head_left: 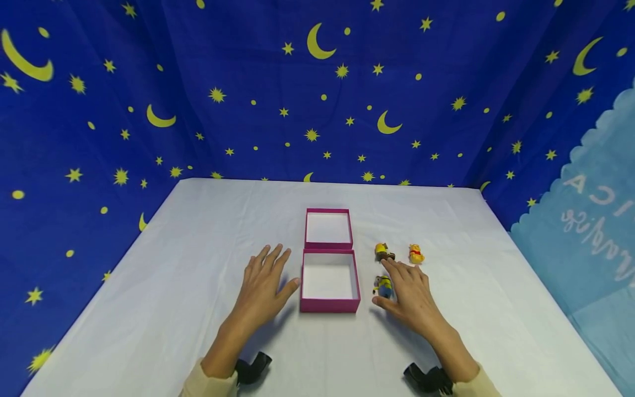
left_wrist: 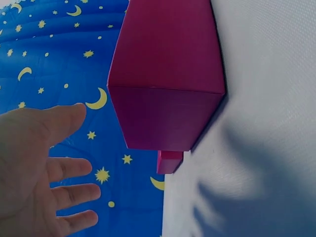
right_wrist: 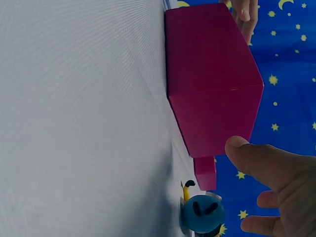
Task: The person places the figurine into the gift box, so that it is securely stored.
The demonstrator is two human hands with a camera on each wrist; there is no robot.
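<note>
A magenta box [head_left: 329,305] with a white inside sits at mid-table, and its matching lid [head_left: 328,245] lies just behind it, hollow side up. My left hand [head_left: 260,292] hovers beside the box's left wall, fingers spread, holding nothing. To the right, my right hand [head_left: 412,295] is held over the table with its fingers extended, close to a minion figure [head_left: 384,286] in blue overalls. Whether it touches that figure I cannot tell. Behind the fingertips lie another yellow-and-brown figure [head_left: 381,251] and a Winnie-the-Pooh figure [head_left: 415,253] in a red top.
A white cloth [head_left: 149,309] covers the table. Blue fabric [head_left: 258,71] with moons and stars hangs behind and at the sides. A light blue scalloped cloth [head_left: 590,220] hangs at the right. Black wrist mounts [head_left: 254,368] extend from both sleeves.
</note>
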